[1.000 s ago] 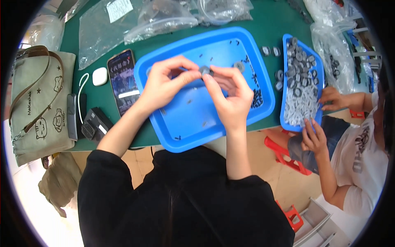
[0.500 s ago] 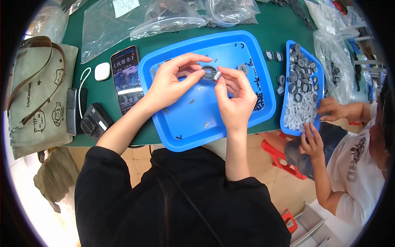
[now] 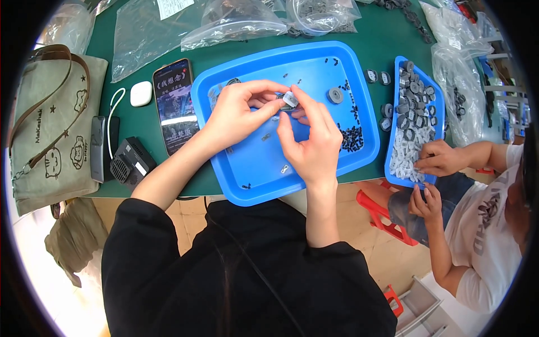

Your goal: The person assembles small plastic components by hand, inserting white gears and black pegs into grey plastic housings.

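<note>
Above the blue tray [image 3: 252,165], my left hand [image 3: 238,115] pinches a small dark grey plastic part, mostly hidden by the fingers. A small white plastic piece [image 3: 290,99] lies over that part. My right hand [image 3: 314,143] closes on the white piece from the right, fingertips against it; whether the two pieces are joined I cannot tell. Inside the tray, a round grey part [image 3: 335,95] lies right of my hands. Many tiny black pieces [image 3: 352,139] are heaped along the right side, and a few small clear or metallic bits [image 3: 284,168] lie on the tray floor.
At right, a co-worker's hands [image 3: 441,157] work over a smaller blue tray [image 3: 387,163] of grey and white parts. A phone [image 3: 174,106], white case [image 3: 141,94], black device [image 3: 133,163] and canvas bag [image 3: 56,129] lie left. Plastic bags [image 3: 233,25] line the back.
My right hand has shifted slightly left and turned, bringing the white piece from the grey part's right end onto it. The co-worker's hands have moved over the white parts.
</note>
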The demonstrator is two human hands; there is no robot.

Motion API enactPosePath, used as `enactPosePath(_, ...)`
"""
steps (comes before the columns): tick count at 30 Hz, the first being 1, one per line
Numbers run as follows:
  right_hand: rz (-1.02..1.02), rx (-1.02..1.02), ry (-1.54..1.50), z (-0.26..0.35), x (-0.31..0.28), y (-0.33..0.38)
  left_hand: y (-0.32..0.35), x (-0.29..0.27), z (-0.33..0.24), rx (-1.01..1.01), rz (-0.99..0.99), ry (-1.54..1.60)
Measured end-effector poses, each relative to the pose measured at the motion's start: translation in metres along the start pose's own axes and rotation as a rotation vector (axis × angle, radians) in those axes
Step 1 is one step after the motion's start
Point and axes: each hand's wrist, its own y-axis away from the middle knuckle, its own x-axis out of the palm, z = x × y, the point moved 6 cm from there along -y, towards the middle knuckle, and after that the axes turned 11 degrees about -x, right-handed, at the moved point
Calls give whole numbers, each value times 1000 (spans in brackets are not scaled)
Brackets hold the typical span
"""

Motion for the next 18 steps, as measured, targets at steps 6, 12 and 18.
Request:
enactPosePath(6,-63,145,-151,-13,-9,2,-1,2,0,-49,53,-30)
enactPosePath(12,-99,307,-457,-25,-5,7,1,4,-4,66,17,-59)
enactPosePath(18,-37,308,-439,-24,-3,7,2,9,-4,114,128,70)
